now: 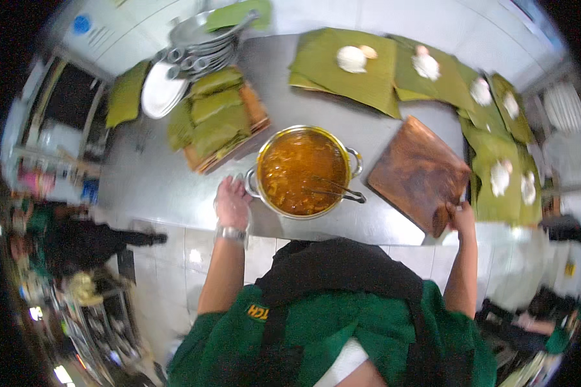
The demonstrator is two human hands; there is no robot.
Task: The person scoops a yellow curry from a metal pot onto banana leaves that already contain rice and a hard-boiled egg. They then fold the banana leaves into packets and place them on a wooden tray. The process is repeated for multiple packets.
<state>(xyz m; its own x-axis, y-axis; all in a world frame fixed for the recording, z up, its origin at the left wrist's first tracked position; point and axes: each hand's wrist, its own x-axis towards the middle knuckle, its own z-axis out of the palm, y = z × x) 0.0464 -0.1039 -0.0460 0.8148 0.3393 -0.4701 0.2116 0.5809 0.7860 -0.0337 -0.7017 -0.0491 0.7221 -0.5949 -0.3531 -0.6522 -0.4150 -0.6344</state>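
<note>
My right hand [460,216] grips the near right corner of a brown wooden board [419,171], which lies tilted at an angle on the steel table. Left of the board stands a two-handled steel pot [303,169] of orange-brown sauce or stew with pieces in it. A pair of dark metal tongs [352,195] leans in the pot, its end past the rim. My left hand [232,203], with a watch or band at the wrist, is beside the pot's left handle [252,182]. Its fingers look loosely apart, slightly blurred; I see nothing held in them.
Folded green leaf parcels [219,126] fill a wooden tray [255,109] behind-left. Near them are stacked pans [206,51], white plates [161,90] and a leaf sheet [126,93]. Leaf sheets [310,58] with white mounds [352,59] line the table's back and right. People stand at both sides.
</note>
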